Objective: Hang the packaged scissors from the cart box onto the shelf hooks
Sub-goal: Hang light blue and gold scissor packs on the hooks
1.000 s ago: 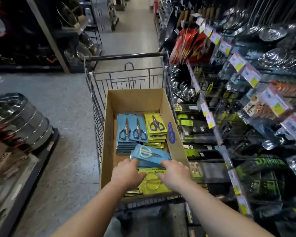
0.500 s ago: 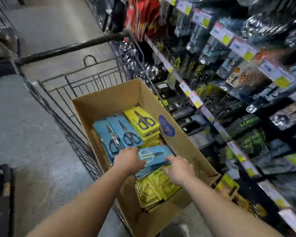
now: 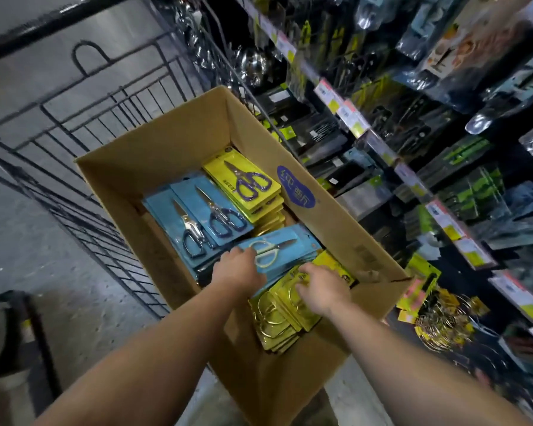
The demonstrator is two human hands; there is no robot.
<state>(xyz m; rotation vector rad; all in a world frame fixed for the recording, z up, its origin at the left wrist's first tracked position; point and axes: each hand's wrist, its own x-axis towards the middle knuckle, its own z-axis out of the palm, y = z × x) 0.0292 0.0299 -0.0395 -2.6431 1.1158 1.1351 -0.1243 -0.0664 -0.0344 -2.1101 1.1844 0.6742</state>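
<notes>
Inside the cardboard box (image 3: 336, 216) in the wire cart (image 3: 83, 155), the left hand (image 3: 239, 270) curls its fingers over a blue scissors pack (image 3: 277, 249); the right hand (image 3: 322, 287) rests bent fingers on yellow scissors packs (image 3: 277, 315); neither grip is clear

Blue and yellow packaged scissors (image 3: 216, 210) stacked flat inside open cardboard box (image 3: 336, 229), in cart (image 3: 83, 142)

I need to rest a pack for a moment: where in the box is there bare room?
Bare cardboard floor shows only along the left wall, beside the blue packs. Elsewhere the box is crowded: yellow packs far right, both hands among the near stacks.
</notes>
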